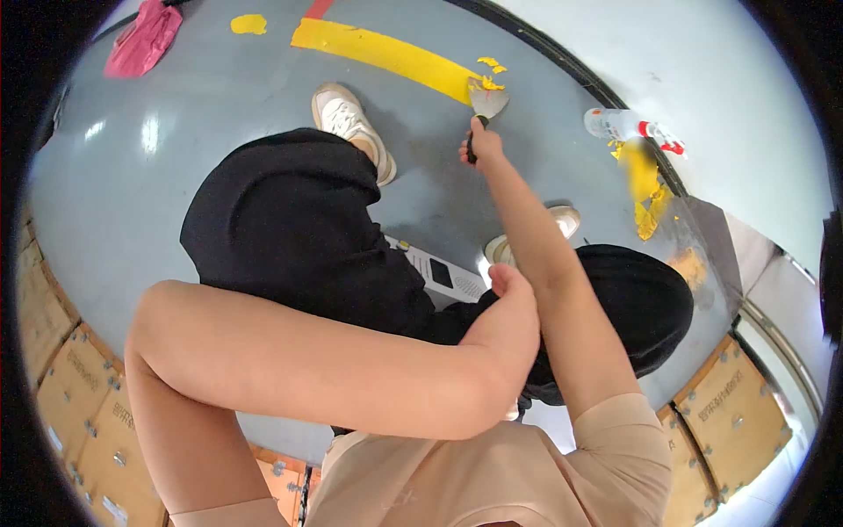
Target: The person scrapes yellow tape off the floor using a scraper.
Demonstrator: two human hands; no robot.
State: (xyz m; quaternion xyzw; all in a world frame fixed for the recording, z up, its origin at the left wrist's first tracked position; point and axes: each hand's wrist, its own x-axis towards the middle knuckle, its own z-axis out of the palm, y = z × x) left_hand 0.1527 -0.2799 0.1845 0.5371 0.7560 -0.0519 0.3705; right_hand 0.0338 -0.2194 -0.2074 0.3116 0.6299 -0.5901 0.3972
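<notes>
My right hand (pixel 483 149) is wrapped around the black handle of a scraper (pixel 490 100). Its wide metal blade meets the right end of a yellow tape strip (pixel 386 54) on the grey floor. Crumpled yellow scraps (pixel 492 66) lie at the blade and just beyond it. Bent across my body, my left arm brings my left hand (pixel 511 303) against my right arm near the elbow. The thumb of that hand shows, but its fingers are hidden.
A clear spray bottle (pixel 613 124) with a red-and-white top lies by the wall at right, beside peeled yellow pieces (pixel 648 198). A pink cloth (pixel 145 37) rests at far left. A grey-white device (pixel 439 270) is between my legs. Wooden crates (pixel 79 386) stand behind me.
</notes>
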